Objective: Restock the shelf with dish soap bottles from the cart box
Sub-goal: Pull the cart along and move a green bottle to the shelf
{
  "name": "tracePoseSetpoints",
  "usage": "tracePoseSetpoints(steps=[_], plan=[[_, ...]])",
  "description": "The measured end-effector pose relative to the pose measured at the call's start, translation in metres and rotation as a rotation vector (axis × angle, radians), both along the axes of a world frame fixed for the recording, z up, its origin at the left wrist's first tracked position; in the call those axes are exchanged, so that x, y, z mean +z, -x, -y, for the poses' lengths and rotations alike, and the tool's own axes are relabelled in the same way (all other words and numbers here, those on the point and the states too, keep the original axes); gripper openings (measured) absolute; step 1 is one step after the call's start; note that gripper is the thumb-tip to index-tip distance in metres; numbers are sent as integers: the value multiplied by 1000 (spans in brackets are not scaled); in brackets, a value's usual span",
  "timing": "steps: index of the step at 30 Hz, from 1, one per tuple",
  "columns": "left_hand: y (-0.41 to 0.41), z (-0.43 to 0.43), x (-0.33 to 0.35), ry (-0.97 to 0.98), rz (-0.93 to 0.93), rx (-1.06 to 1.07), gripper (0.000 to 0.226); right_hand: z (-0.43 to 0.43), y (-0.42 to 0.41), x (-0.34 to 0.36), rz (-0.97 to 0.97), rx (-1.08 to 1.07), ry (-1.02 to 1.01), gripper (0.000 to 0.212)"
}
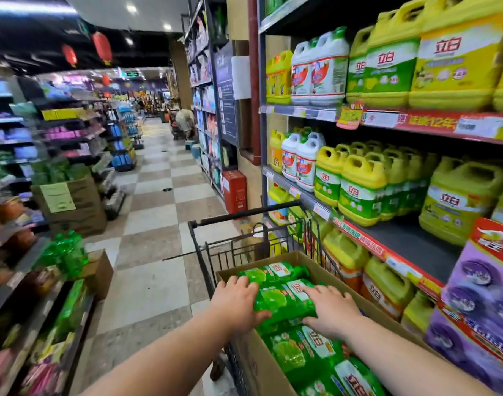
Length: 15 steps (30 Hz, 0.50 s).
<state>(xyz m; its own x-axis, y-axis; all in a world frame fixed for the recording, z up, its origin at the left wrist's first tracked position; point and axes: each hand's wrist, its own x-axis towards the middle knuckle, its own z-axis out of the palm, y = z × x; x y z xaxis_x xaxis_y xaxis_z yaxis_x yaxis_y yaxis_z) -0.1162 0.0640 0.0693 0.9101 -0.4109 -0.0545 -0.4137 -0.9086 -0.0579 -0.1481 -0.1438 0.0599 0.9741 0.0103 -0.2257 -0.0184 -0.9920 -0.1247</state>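
A brown cardboard box (pixel 316 264) sits in a black wire cart (pixel 216 250) beside the shelf. It holds several green dish soap bottles lying flat. Both hands grip one shrink-wrapped pack of green bottles (pixel 284 301) near the box's far end. My left hand (pixel 236 302) clasps its left side, thumb underneath. My right hand (pixel 330 307) presses on its right side. More green bottles (pixel 316 352) lie nearer me in the box. The shelf (pixel 402 241) on the right carries yellow and white soap jugs, with a bare dark stretch on the middle tier.
The aisle with a checkered floor (pixel 156 224) runs ahead on the left of the cart. Cardboard boxes (pixel 73 204) and green bottles (pixel 67 252) stand at the left shelving. A red cabinet (pixel 234 191) stands by the pillar. Purple packs (pixel 479 295) fill the near right shelf.
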Motion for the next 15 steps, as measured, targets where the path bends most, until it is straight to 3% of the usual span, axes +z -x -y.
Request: tracePoseSetpoints(steps=[7, 15], plan=[[-64, 23, -31, -11, -75, -63, 74, 20, -31, -34, -84, -62, -22, 74], [-158, 54, -88, -76, -239, -221, 72, 40, -74, -70, -179, -296, -91, 77]])
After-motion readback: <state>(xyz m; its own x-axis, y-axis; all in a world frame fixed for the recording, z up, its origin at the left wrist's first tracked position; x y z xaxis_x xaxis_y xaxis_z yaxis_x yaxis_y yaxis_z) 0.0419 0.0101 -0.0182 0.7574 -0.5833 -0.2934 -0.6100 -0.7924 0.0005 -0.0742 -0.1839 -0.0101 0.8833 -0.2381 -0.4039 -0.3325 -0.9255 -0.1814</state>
